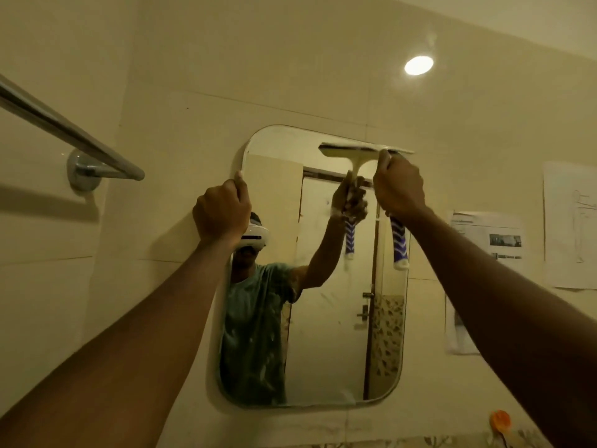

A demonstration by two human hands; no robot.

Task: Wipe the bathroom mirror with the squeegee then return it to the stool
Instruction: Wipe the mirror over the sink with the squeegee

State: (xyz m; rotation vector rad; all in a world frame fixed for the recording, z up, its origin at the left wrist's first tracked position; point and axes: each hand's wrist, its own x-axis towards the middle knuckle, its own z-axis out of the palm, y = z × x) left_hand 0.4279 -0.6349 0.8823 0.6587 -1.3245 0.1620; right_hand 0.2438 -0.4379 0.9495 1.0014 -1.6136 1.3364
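A rounded rectangular mirror (326, 334) hangs on the tiled wall in the middle of the view. My right hand (399, 184) is shut on the squeegee (365, 150), whose white blade lies flat against the mirror's top edge at the right. Its blue and white handle sticks out below my fist. My left hand (223, 211) grips the mirror's left edge near the upper corner. The glass reflects a person in a teal shirt and the squeegee. No stool is in view.
A chrome towel bar (74, 134) juts out from the wall at the upper left. Printed paper sheets (491, 240) are stuck to the wall at the right. An orange hook (500, 420) sits at the lower right. A round ceiling light (418, 65) glows above.
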